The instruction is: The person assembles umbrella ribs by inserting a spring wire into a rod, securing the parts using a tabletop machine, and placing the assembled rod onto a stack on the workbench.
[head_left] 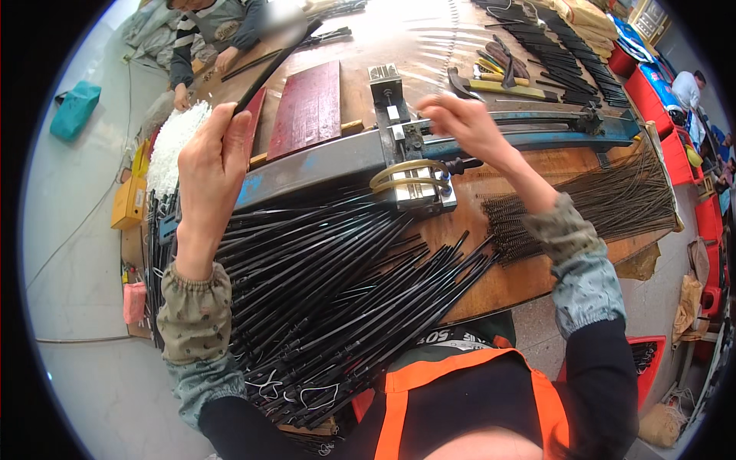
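Observation:
My left hand [211, 165] is raised on the left, its fingers closed round a long black rod [276, 67] that slants up and away to the right. My right hand [464, 126] hovers over the clamp block [399, 138] of a bench machine. Its fingers are curled together, and anything between them is too small to make out. The machine has a long blue-grey rail [314, 170] and a lower metal block [422, 192] with yellowish hoses. Nearer to me lies a large fanned heap of thin black rods [322, 268], some with white cords at their near ends.
Thin brown wire rods [606, 195] lie bundled at right. Beyond the rail are a dark red board [307, 107], a hammer [506, 88] and more black rods [537, 46]. A white heap [175, 142] sits at left, near a co-worker's hands [182, 97]. Red crates [648, 92] line the right.

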The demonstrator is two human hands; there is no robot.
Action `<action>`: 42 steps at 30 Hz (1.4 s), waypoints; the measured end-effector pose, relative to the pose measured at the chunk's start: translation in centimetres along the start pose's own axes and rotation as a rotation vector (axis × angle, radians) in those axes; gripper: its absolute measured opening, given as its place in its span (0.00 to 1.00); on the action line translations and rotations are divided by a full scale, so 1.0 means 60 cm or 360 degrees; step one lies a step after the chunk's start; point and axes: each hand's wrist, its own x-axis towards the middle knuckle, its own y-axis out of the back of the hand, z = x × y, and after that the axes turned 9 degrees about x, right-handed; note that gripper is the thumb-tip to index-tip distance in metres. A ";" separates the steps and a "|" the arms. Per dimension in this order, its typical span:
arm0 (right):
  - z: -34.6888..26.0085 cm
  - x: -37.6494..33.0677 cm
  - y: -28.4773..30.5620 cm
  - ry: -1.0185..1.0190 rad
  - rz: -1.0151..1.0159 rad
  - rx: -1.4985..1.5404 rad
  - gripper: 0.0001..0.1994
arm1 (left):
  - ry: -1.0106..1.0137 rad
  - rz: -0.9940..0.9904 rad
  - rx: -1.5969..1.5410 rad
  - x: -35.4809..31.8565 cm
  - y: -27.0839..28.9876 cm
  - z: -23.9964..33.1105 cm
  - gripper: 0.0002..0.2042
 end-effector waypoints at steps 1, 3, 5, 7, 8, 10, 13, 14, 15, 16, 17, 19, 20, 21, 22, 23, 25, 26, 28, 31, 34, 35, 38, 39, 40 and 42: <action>-0.008 0.023 -0.019 0.0086 -0.0050 0.0173 0.13 | 0.0044 -0.0016 0.0011 -0.008 -0.005 -0.005 0.08; -0.003 0.059 -0.054 0.0294 -0.0079 0.0228 0.12 | 0.0095 -0.0020 0.0043 -0.035 0.004 -0.021 0.08; -0.012 0.069 -0.074 0.0205 -0.0142 -0.0014 0.10 | 0.0069 0.0022 0.0104 -0.071 0.009 -0.049 0.09; -0.012 0.070 -0.071 0.0303 -0.0182 -0.0264 0.11 | 0.0106 -0.0029 0.0147 -0.094 0.019 -0.065 0.09; -0.009 0.073 -0.074 0.0305 -0.0188 -0.0259 0.11 | 0.0146 -0.0046 0.0127 -0.104 0.019 -0.072 0.09; -0.008 0.079 -0.079 0.0419 -0.0236 -0.0274 0.12 | 0.0187 -0.0069 0.0104 -0.110 0.016 -0.080 0.09; -0.020 0.097 -0.098 0.0174 -0.0334 -0.0164 0.11 | 0.0210 -0.0123 0.0079 -0.101 0.001 -0.078 0.10; -0.034 0.104 -0.103 -0.0006 -0.0502 -0.0213 0.11 | 0.0215 -0.0123 0.0066 -0.094 -0.006 -0.072 0.09; -0.023 0.114 -0.118 0.0034 -0.0667 -0.0497 0.11 | 0.0218 -0.0125 0.0052 -0.088 -0.013 -0.069 0.09; -0.018 0.118 -0.133 0.0271 -0.0653 -0.0800 0.10 | 0.0220 -0.0126 0.0066 -0.084 -0.015 -0.071 0.09; -0.013 0.119 -0.142 0.0508 -0.0627 -0.1102 0.09 | 0.0182 -0.0128 0.0083 -0.082 -0.020 -0.073 0.09; 0.009 0.094 -0.094 0.0591 -0.0216 -0.1054 0.06 | 0.0152 -0.0128 0.0099 -0.075 -0.037 -0.080 0.09; 0.023 0.081 -0.051 0.0635 -0.0097 -0.1162 0.05 | 0.0154 -0.0208 0.0163 -0.074 -0.043 -0.085 0.09; 0.049 0.061 -0.010 0.0659 -0.0056 -0.1078 0.04 | 0.0162 -0.0297 0.0242 -0.078 -0.039 -0.093 0.10; 0.066 0.037 0.036 0.0563 -0.0035 -0.1250 0.03 | 0.0159 -0.0288 0.0281 -0.085 -0.035 -0.106 0.10; 0.088 0.011 0.076 0.0686 0.0060 -0.1208 0.02 | 0.0176 -0.0290 0.0303 -0.089 -0.047 -0.114 0.10; 0.114 -0.047 0.155 0.0527 0.0063 -0.1516 0.03 | 0.0021 -0.0282 0.0210 -0.098 -0.077 -0.118 0.09; 0.127 -0.075 0.204 0.0421 0.0184 -0.1544 0.03 | -0.0078 -0.0337 0.0185 -0.090 -0.095 -0.103 0.09; 0.147 -0.113 0.290 0.0242 0.0265 -0.1680 0.05 | -0.0216 -0.0501 0.0221 -0.069 -0.159 -0.055 0.08; 0.165 -0.138 0.325 0.0321 0.0241 -0.1709 0.07 | -0.0414 -0.0377 -0.0110 -0.019 -0.264 0.032 0.12; 0.182 -0.143 0.333 0.0374 0.0298 -0.1506 0.06 | -0.0370 -0.0345 -0.0132 -0.019 -0.284 0.031 0.14; 0.193 -0.151 0.336 0.0308 0.0301 -0.1465 0.06 | -0.0358 -0.0315 -0.0169 -0.024 -0.282 0.030 0.15; 0.213 -0.150 0.327 0.0302 0.0350 -0.1419 0.06 | -0.0276 -0.0410 -0.0163 -0.029 -0.297 0.029 0.17; 0.214 -0.149 0.322 0.0353 0.0406 -0.1433 0.07 | -0.0267 -0.0373 -0.0196 -0.031 -0.302 0.027 0.19; 0.217 -0.152 0.323 0.0351 0.0407 -0.1407 0.08 | -0.0290 -0.0460 -0.0260 -0.028 -0.296 0.032 0.16; 0.223 -0.151 0.324 0.0328 0.0425 -0.1376 0.08 | -0.0220 -0.0410 -0.0350 -0.031 -0.305 0.035 0.13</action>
